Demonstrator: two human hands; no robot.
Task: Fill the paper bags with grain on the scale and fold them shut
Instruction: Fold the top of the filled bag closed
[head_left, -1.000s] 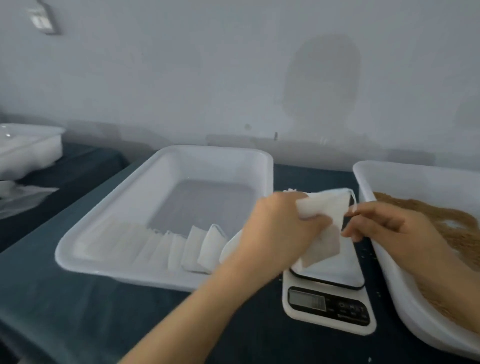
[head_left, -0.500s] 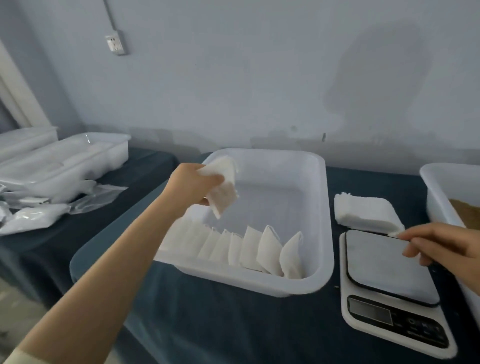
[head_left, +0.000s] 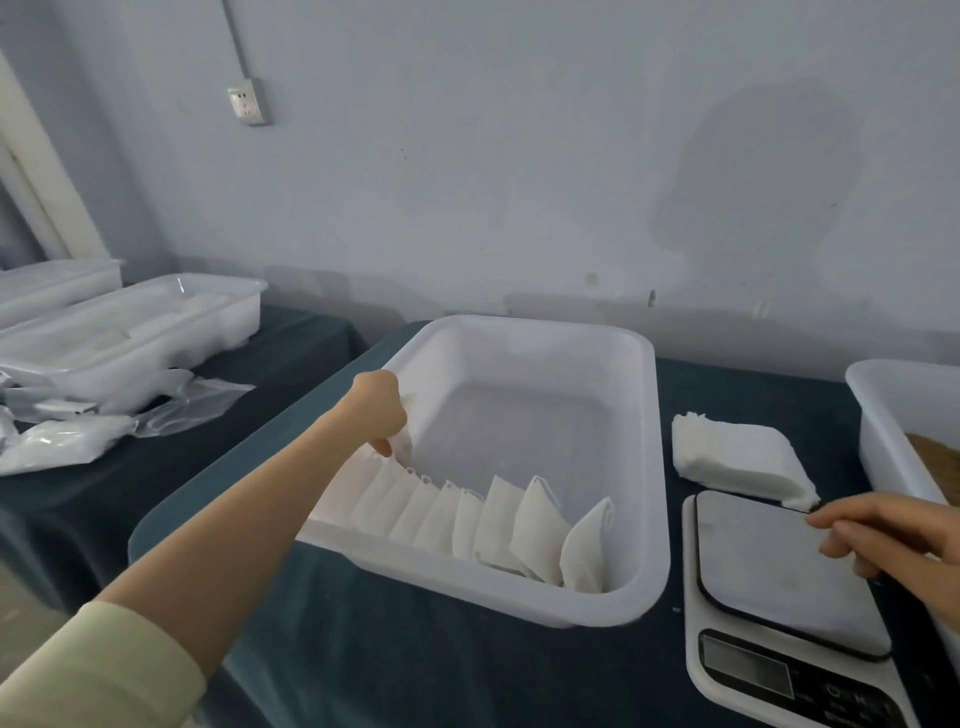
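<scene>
**Folded bag at the left end of the tray row**

The small white folded paper bag (head_left: 404, 441) sits pinched in the left hand (head_left: 381, 408), low inside the white rectangular plastic tray (head_left: 644, 467) against its left wall, at the far end of the row of filled white bags (head_left: 483, 519); roughly ten bags stand in that row, leaning along the near wall, though the leftmost ones blur together and the count is uncertain; the tray's far half is bare floor, with open room behind the row. One stack of flat empty white paper bags (head_left: 737, 460) lies right of the tray, its near corner overlapping the far edge of the white digital kitchen scale (head_left: 779, 577); the scale's grey platform carries nothing. The right hand (head_left: 893, 535) hovers over the platform's right side, fingers loosely curled and holding nothing, fingertips just beside the stack's corner. One white tub holding brown grain (head_left: 935, 457) is cut off by the right frame edge; the dark teal tablecloth (head_left: 415, 665) shows free space in front of the tray.
</scene>
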